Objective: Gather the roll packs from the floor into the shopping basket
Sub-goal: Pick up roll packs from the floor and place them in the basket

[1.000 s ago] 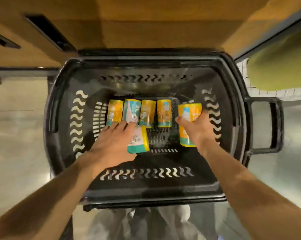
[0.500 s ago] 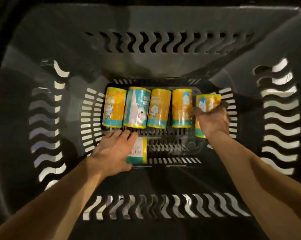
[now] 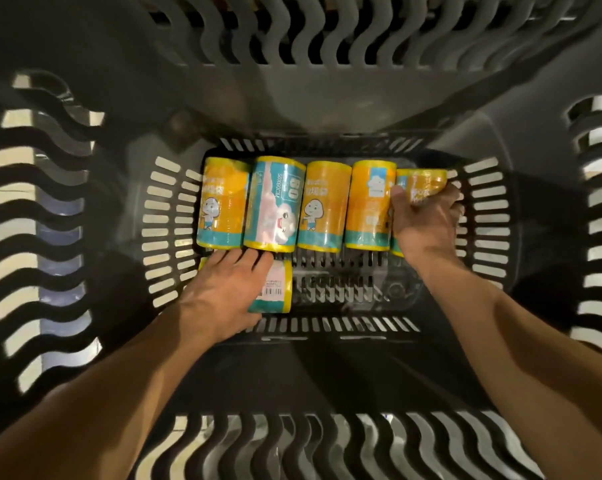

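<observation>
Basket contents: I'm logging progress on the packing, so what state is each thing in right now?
Shopping basket: holds six roll packs.
Four-pack row: lying side by side, untouched.
Fifth roll pack: at the row's right end, gripped by the right hand.
Sixth roll pack: lying crosswise in front of the row, left hand resting on it.

Shop: basket (image 3: 327, 98) of packaged rolls (image 3: 322, 206)
</observation>
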Demonstrator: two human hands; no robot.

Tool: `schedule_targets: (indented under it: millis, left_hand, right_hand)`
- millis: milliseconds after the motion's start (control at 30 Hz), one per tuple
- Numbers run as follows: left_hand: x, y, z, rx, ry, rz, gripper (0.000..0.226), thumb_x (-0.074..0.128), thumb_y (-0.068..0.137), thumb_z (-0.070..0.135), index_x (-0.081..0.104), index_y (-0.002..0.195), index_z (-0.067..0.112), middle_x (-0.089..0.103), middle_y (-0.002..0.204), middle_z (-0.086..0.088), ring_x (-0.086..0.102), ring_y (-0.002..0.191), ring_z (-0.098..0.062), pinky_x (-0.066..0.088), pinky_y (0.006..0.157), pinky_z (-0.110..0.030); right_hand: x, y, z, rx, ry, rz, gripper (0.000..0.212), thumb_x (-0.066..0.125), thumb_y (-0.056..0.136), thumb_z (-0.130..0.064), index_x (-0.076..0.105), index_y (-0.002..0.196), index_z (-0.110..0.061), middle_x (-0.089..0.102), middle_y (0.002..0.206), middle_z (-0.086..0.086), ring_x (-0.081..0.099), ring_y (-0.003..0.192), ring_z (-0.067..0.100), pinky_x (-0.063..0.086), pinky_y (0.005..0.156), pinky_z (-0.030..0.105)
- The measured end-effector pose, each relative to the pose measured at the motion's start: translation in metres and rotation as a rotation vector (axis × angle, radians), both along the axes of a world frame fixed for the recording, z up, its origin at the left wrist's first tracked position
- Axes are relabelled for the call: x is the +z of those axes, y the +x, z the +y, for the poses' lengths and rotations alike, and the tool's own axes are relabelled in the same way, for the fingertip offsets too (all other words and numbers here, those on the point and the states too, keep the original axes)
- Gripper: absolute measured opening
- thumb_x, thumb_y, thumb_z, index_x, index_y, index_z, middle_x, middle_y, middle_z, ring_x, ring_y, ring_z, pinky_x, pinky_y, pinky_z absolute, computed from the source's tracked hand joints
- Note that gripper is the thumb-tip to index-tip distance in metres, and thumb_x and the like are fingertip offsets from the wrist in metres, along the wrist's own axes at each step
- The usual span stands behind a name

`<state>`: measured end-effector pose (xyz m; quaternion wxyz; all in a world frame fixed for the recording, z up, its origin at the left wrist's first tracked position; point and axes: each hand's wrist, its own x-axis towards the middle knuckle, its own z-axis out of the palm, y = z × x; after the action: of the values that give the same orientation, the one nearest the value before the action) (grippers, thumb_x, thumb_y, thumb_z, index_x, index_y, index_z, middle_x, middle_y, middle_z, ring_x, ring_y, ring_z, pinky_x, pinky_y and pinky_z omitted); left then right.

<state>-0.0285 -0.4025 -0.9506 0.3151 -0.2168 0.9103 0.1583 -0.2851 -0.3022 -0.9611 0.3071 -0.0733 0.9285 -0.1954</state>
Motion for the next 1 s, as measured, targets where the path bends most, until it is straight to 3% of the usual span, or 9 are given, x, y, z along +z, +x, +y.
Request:
schedule_targets:
  millis: [133,267,367,433,600,767,1000]
  left_hand:
    - [-0.003,0.002,0.003,-0.002,-0.015,0.035,0.089,0.078,0.075,0.053,0.03,0.144,0.023,0.047,0.142,0.0,0.044,0.131,-0.022,0.034,0.113,-0.037]
    - [-0.002,0.003,0.003,-0.019,-0.025,0.018,0.096,0.077,0.077,0.056,0.025,0.149,0.021,0.043,0.147,-0.002,0.042,0.135,-0.023,0.032,0.116,-0.039]
    - [0.005,0.002,0.003,-0.055,-0.062,-0.014,0.097,0.076,0.079,0.053,0.022,0.151,0.018,0.043,0.148,-0.004,0.043,0.136,-0.024,0.032,0.116,-0.042]
    - [0.013,0.002,0.003,-0.082,-0.084,-0.025,0.093,0.075,0.081,0.05,0.023,0.151,0.017,0.045,0.146,-0.004,0.045,0.135,-0.024,0.034,0.115,-0.042]
    - [0.038,0.005,0.0,-0.071,-0.104,-0.058,0.068,0.072,0.088,0.033,0.034,0.142,0.017,0.051,0.139,-0.004,0.049,0.129,-0.022,0.044,0.109,-0.04]
    - [0.083,-0.001,-0.009,-0.07,-0.086,-0.086,0.058,0.06,0.095,0.025,0.032,0.145,0.016,0.048,0.141,-0.005,0.047,0.129,-0.023,0.043,0.108,-0.039]
    - [0.195,-0.012,-0.049,-0.037,-0.119,-0.124,0.052,0.06,0.093,0.038,0.04,0.137,0.02,0.051,0.137,-0.005,0.05,0.125,-0.026,0.047,0.099,-0.041]
  right_hand:
    - [0.001,0.0,0.001,-0.03,-0.029,-0.023,0.08,0.055,0.1,-0.049,0.015,0.159,-0.013,0.019,0.167,0.017,0.002,0.157,0.035,0.008,0.125,0.046]
    - [0.007,0.0,0.003,0.035,0.04,0.026,0.073,0.057,0.098,-0.049,0.028,0.154,-0.011,0.036,0.158,0.017,0.023,0.151,0.037,0.023,0.123,0.048]
    - [0.017,0.003,-0.001,0.082,0.186,0.096,0.088,0.056,0.097,-0.055,0.016,0.16,-0.008,0.029,0.162,0.023,0.029,0.149,0.04,0.029,0.12,0.052]
    - [0.026,0.003,-0.003,0.11,0.211,0.097,0.09,0.059,0.096,-0.052,0.013,0.161,-0.01,0.025,0.163,0.023,0.028,0.149,0.041,0.032,0.118,0.053]
    - [0.054,0.003,-0.004,0.214,0.251,0.054,0.082,0.061,0.098,-0.042,0.014,0.161,-0.015,0.036,0.152,0.019,0.04,0.14,0.039,0.039,0.11,0.051]
    - [0.094,0.007,-0.003,0.394,0.362,0.026,0.058,0.057,0.097,-0.043,0.041,0.146,-0.016,0.051,0.14,0.018,0.049,0.129,0.041,0.043,0.104,0.052]
    - [0.191,0.01,-0.018,0.667,0.409,0.065,0.046,0.052,0.097,-0.045,0.052,0.134,-0.019,0.061,0.127,0.017,0.056,0.121,0.041,0.047,0.1,0.048]
